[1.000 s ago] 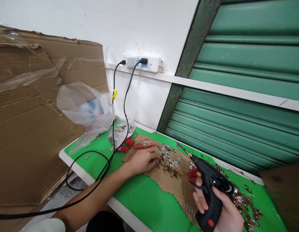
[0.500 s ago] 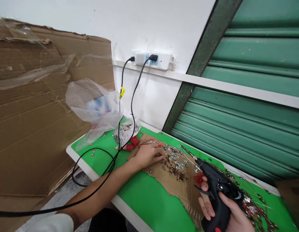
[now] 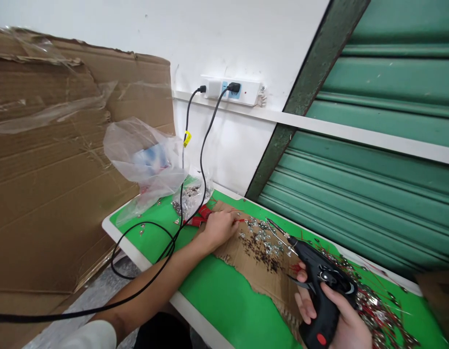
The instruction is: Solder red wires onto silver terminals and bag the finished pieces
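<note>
My right hand [image 3: 342, 315] is wrapped round the black handle of a soldering gun [image 3: 315, 271], whose thin metal tip and curved solder-feed tube point up and left over the metal pieces. At the far end of the cardboard sheet, my left hand [image 3: 220, 229] has its fingers drawn together. A short red wire [image 3: 242, 220] sticks out from its fingertips toward small round metal pieces [image 3: 262, 232]. Bundles of red wires [image 3: 204, 211] lie just behind that hand. Dark small bits [image 3: 262, 254] are scattered on the cardboard sheet [image 3: 242, 269] between my hands.
On the green tabletop [image 3: 224, 300], wired metal pieces [image 3: 377, 305] pile up at the right. A clear bag of metal parts [image 3: 191, 191] and a larger plastic bag [image 3: 137, 150] stand at the back left. Black cables [image 3: 200, 145] hang from the wall socket [image 3: 246, 92]. A large carton [image 3: 46, 194] borders the left.
The soldering gun has moved a little up and left with my right hand. My left hand's fingers have drawn closer together, and the hand has shifted slightly.
</note>
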Demonstrator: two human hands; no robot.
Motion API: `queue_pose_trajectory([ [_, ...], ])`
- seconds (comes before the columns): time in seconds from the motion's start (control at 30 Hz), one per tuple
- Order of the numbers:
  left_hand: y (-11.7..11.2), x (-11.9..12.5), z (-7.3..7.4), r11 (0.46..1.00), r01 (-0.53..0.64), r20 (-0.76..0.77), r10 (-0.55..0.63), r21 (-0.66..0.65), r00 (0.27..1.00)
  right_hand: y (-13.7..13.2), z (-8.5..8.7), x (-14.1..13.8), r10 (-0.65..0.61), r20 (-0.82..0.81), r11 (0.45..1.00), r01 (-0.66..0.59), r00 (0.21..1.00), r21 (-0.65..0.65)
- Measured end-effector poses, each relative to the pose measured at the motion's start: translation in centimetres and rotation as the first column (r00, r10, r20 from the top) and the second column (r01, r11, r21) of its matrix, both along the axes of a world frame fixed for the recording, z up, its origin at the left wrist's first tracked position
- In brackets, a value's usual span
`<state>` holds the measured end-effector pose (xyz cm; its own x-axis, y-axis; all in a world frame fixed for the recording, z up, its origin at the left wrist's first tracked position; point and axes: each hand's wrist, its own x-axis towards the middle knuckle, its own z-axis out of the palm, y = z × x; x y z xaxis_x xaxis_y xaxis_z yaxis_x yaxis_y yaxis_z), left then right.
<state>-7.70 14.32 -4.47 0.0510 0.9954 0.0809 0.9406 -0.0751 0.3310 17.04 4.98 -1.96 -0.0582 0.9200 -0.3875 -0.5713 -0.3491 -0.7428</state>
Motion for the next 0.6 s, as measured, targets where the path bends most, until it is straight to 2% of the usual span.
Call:
queue_pose_trajectory([
  [0.23,-0.1,-0.6,-0.3,0.994,0.048,0.037,-0.052,0.094,0.998,0.2,-1.1,0.2,-0.01,0.003,1.0,0.01,1.0,0.01],
  [0.37,-1.0,-1.6,0.4,0.97,0.172,0.028,-0.179,0.173,0.983,0.3,-1.1,0.2,0.008,0.016,1.0,-0.008,1.0,0.013],
  [0.53,-1.7,-2.5,0.3,0.951,0.301,0.131,-0.309,0.079,0.942,0.3,-1.3,0.1,-0.033,0.069,0.998,0.028,0.997,0.061],
  [0.6,-1.7,-2.6,0.0,0.939,0.332,0.152,-0.342,0.086,0.927,0.4,-1.6,0.2,-0.041,0.086,0.997,0.035,0.995,0.07],
])
